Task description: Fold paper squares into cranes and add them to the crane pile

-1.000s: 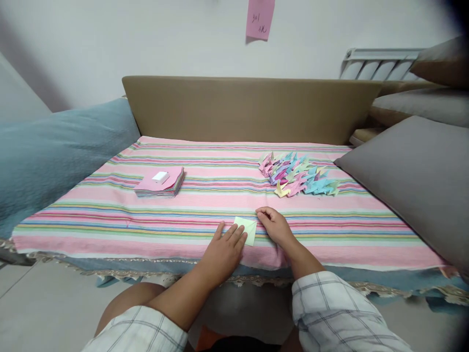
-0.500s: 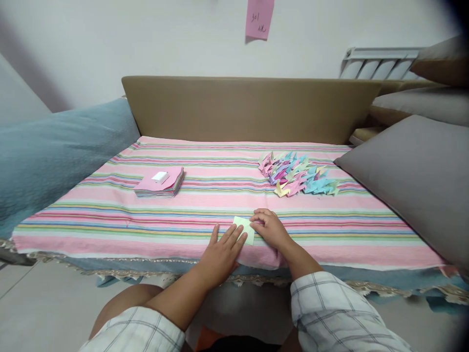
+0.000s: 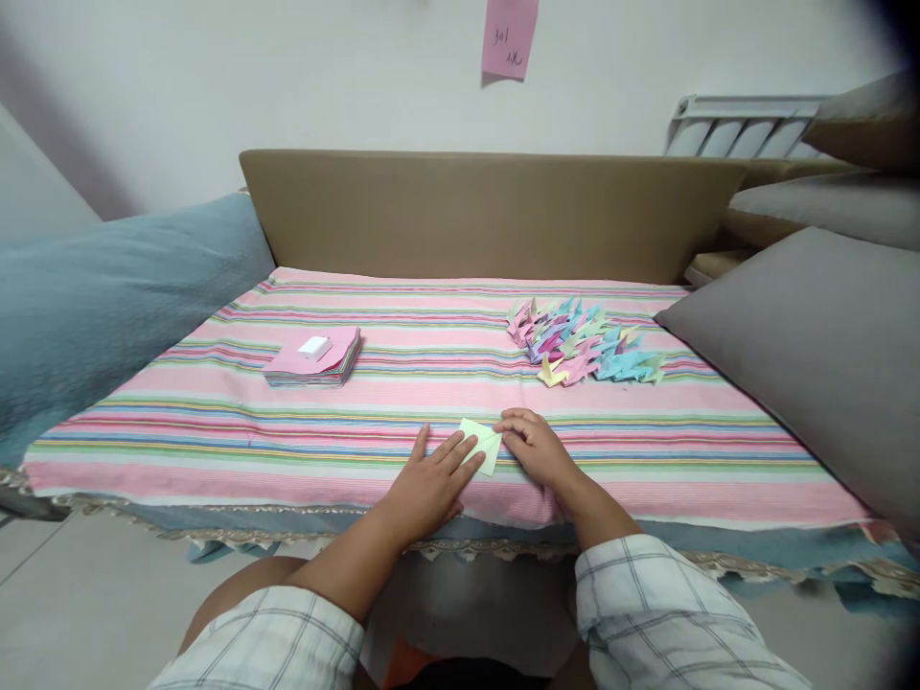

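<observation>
A small pale green sheet of folding paper (image 3: pixel 489 458) lies on the striped cloth near its front edge, with crease lines showing. My left hand (image 3: pixel 433 482) rests flat on the paper's left part, fingers spread, thumb apart. At the paper's upper right corner, my right hand (image 3: pixel 536 447) pinches the corner between thumb and fingertips. Beyond my right hand lies a cluster of folded paper cranes (image 3: pixel 575 345) in pink, blue, yellow, green and purple.
On the left, a stack of coloured paper (image 3: pixel 312 362) bears a small white block (image 3: pixel 314 348). The striped cloth (image 3: pixel 424 393) covers the seat up to a brown backrest (image 3: pixel 489 216). Grey cushions (image 3: pixel 812 355) stand at right, and a blue-covered armrest (image 3: pixel 144 278) at left.
The green paper has turned slightly, and its right corner now points out toward my right fingers. My left hand has shifted a little to the left.
</observation>
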`<state>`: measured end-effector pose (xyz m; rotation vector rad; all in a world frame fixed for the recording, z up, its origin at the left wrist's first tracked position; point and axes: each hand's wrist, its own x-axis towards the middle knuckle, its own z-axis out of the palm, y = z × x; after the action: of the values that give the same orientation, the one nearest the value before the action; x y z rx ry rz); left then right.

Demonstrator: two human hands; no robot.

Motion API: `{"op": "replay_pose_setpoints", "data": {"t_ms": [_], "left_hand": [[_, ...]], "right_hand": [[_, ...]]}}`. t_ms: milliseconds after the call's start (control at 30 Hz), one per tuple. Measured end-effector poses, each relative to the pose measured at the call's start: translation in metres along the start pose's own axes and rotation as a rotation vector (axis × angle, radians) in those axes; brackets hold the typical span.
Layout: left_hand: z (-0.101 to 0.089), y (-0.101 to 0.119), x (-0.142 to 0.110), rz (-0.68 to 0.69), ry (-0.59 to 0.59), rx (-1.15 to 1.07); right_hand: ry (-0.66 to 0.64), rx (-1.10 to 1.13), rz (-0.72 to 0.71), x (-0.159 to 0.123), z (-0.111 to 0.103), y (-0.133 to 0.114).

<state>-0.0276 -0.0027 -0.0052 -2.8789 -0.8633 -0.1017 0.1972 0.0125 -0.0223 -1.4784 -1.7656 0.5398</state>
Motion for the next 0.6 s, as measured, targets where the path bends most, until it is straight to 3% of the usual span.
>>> {"op": "replay_pose_setpoints", "data": {"t_ms": [600], "left_hand": [[0.0071,0.0028,-0.002,-0.028,0.005,0.008]], "right_hand": [[-0.051,-0.022,0.013,0.0008,0.0017,0.0068]]}}
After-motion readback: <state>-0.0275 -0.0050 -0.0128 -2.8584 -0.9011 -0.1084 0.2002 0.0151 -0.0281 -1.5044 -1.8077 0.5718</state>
